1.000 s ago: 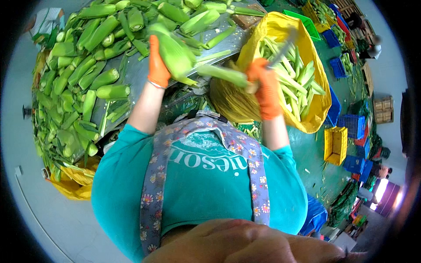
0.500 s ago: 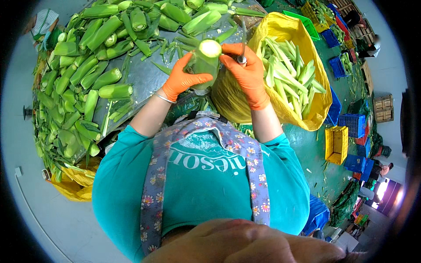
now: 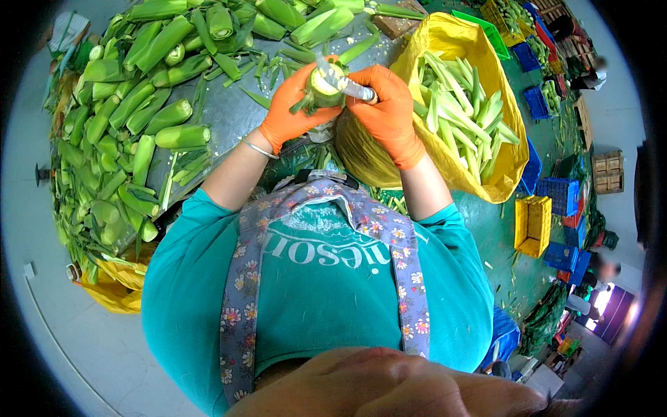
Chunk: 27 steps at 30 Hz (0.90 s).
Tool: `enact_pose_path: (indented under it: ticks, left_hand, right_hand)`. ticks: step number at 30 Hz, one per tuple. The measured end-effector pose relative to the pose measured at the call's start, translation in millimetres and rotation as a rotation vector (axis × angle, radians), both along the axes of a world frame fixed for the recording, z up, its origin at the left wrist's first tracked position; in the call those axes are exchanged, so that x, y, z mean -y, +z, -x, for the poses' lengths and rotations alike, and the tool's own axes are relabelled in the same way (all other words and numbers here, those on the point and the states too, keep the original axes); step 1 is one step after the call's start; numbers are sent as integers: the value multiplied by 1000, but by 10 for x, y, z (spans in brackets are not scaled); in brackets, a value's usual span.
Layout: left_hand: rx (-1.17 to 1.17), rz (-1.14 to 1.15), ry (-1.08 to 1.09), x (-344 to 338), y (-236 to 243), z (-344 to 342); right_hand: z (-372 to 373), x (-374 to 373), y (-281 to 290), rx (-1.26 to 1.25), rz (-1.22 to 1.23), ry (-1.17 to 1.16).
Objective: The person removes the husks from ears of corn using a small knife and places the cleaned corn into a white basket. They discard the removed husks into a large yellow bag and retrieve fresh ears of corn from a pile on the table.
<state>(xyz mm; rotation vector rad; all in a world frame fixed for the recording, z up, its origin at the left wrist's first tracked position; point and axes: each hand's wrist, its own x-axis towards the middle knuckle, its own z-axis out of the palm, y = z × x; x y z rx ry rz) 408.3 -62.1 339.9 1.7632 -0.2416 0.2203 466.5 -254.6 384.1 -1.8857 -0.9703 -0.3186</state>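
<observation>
An ear of corn in its green husk stands upright between my hands, its pale cut end facing up. Wrapped round its side, my left hand, in an orange glove, holds it. My right hand, gloved the same way, is closed on the handle of a knife. The knife's blade lies across the top of the ear, and blur hides whether it has cut in. Just beyond, loose green husk scraps lie on the grey metal table.
A heap of husked-in corn ears covers the table's left and far side. To my right, a yellow sack holds pale green strips. Yellow crates and blue crates stand on the green floor. Another yellow bag is at lower left.
The knife blade has swung from pointing up beside the ear to lying across its top. My left hand has shifted up and inward around the ear, and the ear has dropped slightly.
</observation>
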Motion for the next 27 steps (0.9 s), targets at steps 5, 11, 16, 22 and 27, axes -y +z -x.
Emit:
enact_pose_path:
  ticks: [5,11,16,22,27]
  left_hand:
    - [-52,91,-39,42,163,29]
    - [-147,464,47,-3,337,90]
    - [92,711,83,-266,315,-28]
    - [-56,620,-82,-148,392,-192]
    - [-118,663,-334,347,352,-505]
  right_hand:
    - [-209,-22,-294,-78,-91,-186]
    - [-814,562,-494,-250,-278,-555]
    - [-1599,1994,-907,-159,-135,-960]
    - [-1277,1561,-516,-50,-291,-638]
    - [-573,795,148,-555,-246,22]
